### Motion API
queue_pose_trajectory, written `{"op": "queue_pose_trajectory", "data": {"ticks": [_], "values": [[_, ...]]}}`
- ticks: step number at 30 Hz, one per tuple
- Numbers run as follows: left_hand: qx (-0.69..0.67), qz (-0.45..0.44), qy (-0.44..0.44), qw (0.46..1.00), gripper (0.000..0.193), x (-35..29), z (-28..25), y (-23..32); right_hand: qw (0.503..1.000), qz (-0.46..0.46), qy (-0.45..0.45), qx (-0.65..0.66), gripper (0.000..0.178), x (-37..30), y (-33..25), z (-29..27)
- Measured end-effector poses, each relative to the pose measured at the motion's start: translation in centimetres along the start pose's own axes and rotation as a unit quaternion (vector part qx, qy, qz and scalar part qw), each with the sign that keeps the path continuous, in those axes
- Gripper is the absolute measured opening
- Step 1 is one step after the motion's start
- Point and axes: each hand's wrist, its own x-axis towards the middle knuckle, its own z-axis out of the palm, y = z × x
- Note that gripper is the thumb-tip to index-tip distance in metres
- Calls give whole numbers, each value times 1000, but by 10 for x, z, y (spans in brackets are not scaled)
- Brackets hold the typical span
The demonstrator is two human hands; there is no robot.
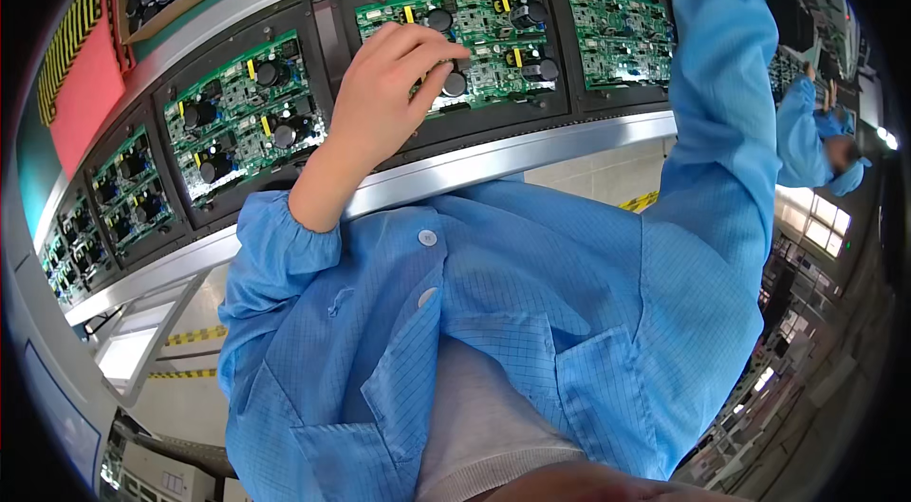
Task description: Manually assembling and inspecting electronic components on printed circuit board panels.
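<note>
Green circuit board [492, 77], partly beneath left fingers [438, 50]; contact unclear

I have my left hand [391, 84] out in front, back of the hand toward me, the bare left wrist [327, 184] showing past a gathered blue cuff [289, 227]. My left elbow is bent, the forearm slanting up and rightward. The fingers curl loosely, index foremost, the thumb close beneath its tip; I can't tell whether anything sits between them. My right arm [716, 75] stretches far forward, sleeved in blue; only its bare wrist shows at the upper edge, the hand beyond my view.
</note>
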Motion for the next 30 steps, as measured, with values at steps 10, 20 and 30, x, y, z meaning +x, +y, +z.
{"op": "queue_pose_trajectory", "data": {"ticks": [10,20,30], "values": [[-7,2,-2,1000,19,6,4,11,969,110,170,-141,15,-210,12,22],[0,-18,-18,1000,20,7,11,7,928,244,198,-197,18,-260,-23,109],[-2,-13,-14,1000,21,9,14,5,912,274,238,-192,22,-264,-18,124]]}}
